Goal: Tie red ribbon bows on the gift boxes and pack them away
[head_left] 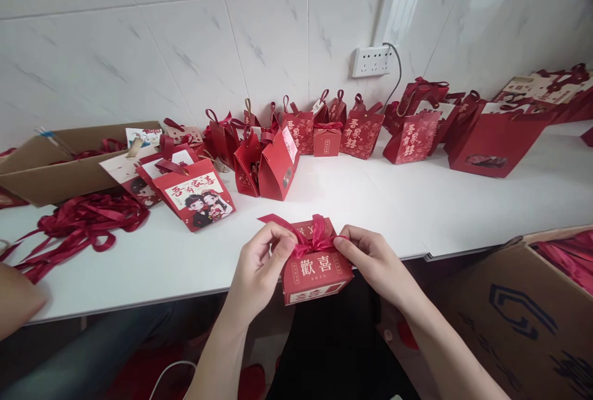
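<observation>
A red gift box (pixel 319 276) with cream characters on its side sits at the front edge of the white table, partly over the edge. Across its top runs a red ribbon (pixel 317 237) tied in a bow. With thumb and fingers closed, my left hand (pixel 267 261) pinches the ribbon at the bow's left side. On the other side my right hand (pixel 370 258) pinches the ribbon near the box's upper right corner. One ribbon tail sticks out beyond my left fingers. The undersides of the fingers are partly hidden.
Several red gift boxes (pixel 364 134) line the white table (pixel 370 202) along the tiled wall. Loose ribbon (pixel 92 221) lies at left before a cardboard box (pixel 41 175). A larger carton (pixel 519 313) with red ribbon stands right. Another person's arm (pixel 18 301) shows at left.
</observation>
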Tool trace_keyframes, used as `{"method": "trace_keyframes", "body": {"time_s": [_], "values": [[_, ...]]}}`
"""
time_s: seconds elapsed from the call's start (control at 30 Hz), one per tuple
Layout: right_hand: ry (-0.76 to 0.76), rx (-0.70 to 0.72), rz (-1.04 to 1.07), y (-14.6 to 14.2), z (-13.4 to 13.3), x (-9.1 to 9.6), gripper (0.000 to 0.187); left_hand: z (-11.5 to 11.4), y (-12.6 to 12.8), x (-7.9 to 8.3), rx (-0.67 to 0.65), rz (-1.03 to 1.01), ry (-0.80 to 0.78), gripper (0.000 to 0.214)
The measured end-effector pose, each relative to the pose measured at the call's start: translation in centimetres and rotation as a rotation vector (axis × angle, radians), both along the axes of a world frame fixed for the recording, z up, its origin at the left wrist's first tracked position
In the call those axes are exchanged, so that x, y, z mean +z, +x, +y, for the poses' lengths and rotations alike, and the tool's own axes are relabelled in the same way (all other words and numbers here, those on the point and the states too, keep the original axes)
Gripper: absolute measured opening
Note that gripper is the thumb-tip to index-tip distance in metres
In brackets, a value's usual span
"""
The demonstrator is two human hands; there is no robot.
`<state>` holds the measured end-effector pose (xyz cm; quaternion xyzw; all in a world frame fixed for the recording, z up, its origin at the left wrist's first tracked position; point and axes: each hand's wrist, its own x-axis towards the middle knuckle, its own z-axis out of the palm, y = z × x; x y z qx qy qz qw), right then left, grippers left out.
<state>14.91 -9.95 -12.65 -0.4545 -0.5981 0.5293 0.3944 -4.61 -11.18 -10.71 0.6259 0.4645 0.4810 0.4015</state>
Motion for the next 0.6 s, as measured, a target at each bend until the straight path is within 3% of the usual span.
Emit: {"method": "trace_keyframes", "body": {"time_s": [0.17,0.37,0.6], "values": [[-0.005,0.007,0.001,0.0,-0.1,0.1,0.037,-0.3,0.1,0.6,-0.008,0.028,-0.049,0.026],[-0.012,0.009,0.012,0.1,-0.1,0.3,0.037,-1.0,0.3,0.8,0.021,0.268,-0.004,0.011],[-0.147,0.100,0.282,-0.1,0.1,0.1,0.037,-0.5,0.1,-0.4,-0.036,-0.027,-0.067,0.009]]}}
